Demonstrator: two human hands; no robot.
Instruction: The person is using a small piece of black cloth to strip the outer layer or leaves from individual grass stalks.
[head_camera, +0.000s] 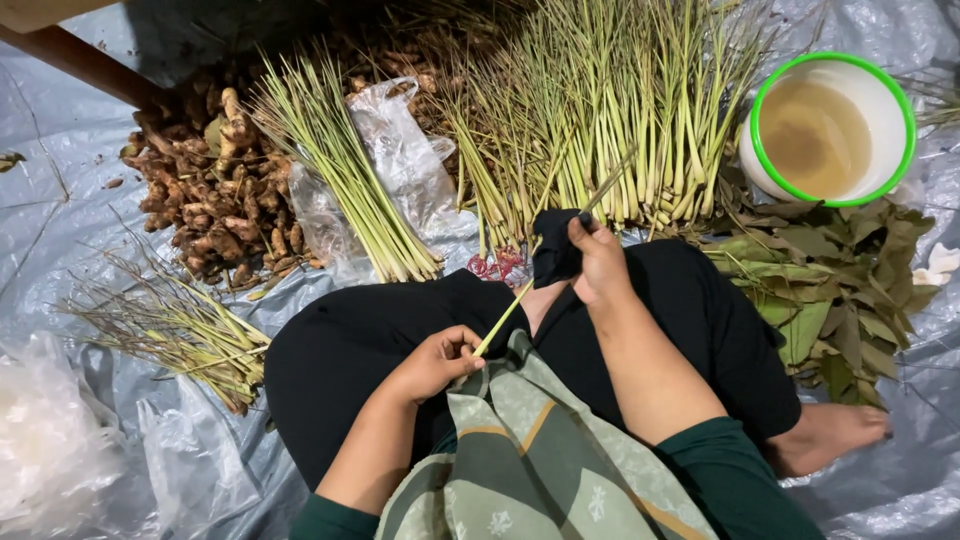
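Pale green and thin, the lemongrass stalk (505, 315) runs on a slant across the person's lap, between the two hands. The left hand (435, 362) pinches its lower, whitish end, fingers together around it just above the patterned green cloth (540, 450). The right hand (598, 262) is clamped on a dark cloth (555, 250) wrapped around the stalk higher up, and the leafy tip (612, 180) pokes out beyond that hand toward the heap.

By the look of it the stalk is light and fairly stiff near the base, but slender enough to bend or snap if gripped at mid-length — the leafy end looks limp and would give no firm hold. The firm butt end, where the left hand already has it, seems the safest place to take it. Leaf edges on such grass may be rough, so the cloth probably spares the palm.

Around the lap, on the grey plastic sheet (60, 240): a big heap of lemongrass (600, 110) straight ahead, a smaller bundle (340, 170) to its left, knobbly brown ginger roots (210, 190), a clear plastic bag (400, 150), trimmed scraps (180, 330) — and at the right a green-rimmed white bowl (893, 95) of cloudy water beside a pile of broad leaves (840, 280).
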